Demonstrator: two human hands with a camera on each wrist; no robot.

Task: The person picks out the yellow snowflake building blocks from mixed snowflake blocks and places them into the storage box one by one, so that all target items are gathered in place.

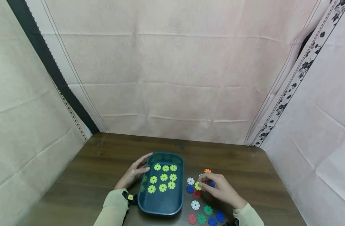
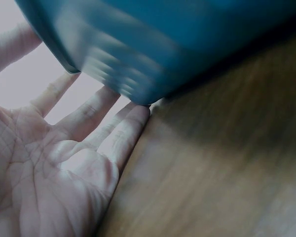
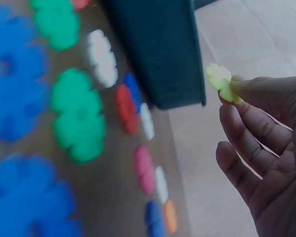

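A dark teal tray (image 1: 161, 205) lies on the table with several yellow-green flower-shaped plastic discs (image 1: 164, 177) in it, set out in three rows. My left hand (image 1: 134, 172) holds the tray's far left side, the thumb at the rim. In the left wrist view its fingers (image 2: 89, 113) meet the tray's outer wall (image 2: 133, 54). To the right of the tray, my right hand (image 1: 218, 188) pinches one yellow-green disc (image 3: 221, 81) between thumb and index finger, above the loose discs. Its other fingers (image 3: 239, 168) are spread apart from the disc.
Loose discs lie right of the tray: white (image 1: 195, 205), green (image 1: 208, 210), blue (image 1: 220, 216), red (image 1: 192, 218) and orange (image 1: 207, 171). Some are partly hidden by my right hand. Pale cloth (image 1: 172, 78) hangs behind the wooden table (image 1: 76, 188) and on both sides.
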